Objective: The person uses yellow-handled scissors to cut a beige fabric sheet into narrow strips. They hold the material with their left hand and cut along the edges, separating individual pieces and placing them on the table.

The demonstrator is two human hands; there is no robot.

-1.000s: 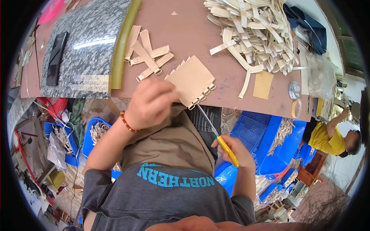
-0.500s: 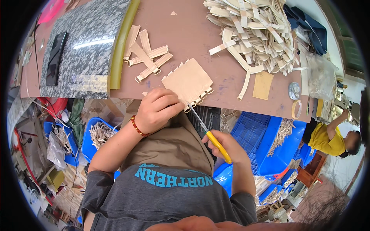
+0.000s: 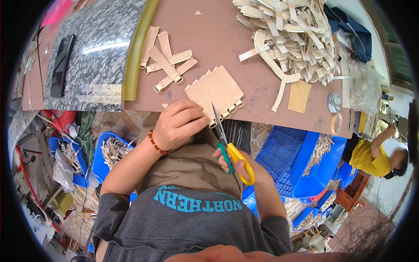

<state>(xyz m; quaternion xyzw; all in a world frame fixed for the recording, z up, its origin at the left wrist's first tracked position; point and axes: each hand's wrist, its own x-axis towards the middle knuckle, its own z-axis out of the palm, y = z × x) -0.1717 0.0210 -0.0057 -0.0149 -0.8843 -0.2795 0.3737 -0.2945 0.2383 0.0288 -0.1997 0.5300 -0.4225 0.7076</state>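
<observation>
A: Starting nearest, what are the two hands doing?

B: The right hand [image 3: 240, 165] is wrapped round a pair of scissors [image 3: 233, 151] with one yellow handle, one green handle and steel blades. The handles stand apart, and the blades point away from the body.

A: And the left hand [image 3: 181, 125]?

B: Narrow: its fingers are bent and drawn together, with a red beaded bracelet [image 3: 152, 141] at the wrist. The fingertips are by the near corner of a flat beige panel [image 3: 214, 88], notched along its upper left edge, with small metal loops along its lower right edge.

A: Is it pinching that corner?

B: I can't tell; the hand hides its own thumb and any contact. Nor can I tell whether the blades touch the panel; from above they simply overlap its near edge.

A: Where does the panel lie?

B: At the near edge of a brown worktable [image 3: 209, 30]. Beyond it, to the left, lie loose beige strips [image 3: 165, 63] with metal end loops, some crossing and partly covering others.

A: Farther off?

B: At the upper right, a heaped pile of cream strips [image 3: 292, 41], cut off by the top of the view. On the left, a grey speckled slab [image 3: 98, 48] carries a black phone [image 3: 62, 65]; the slab is cropped at the top too.
</observation>
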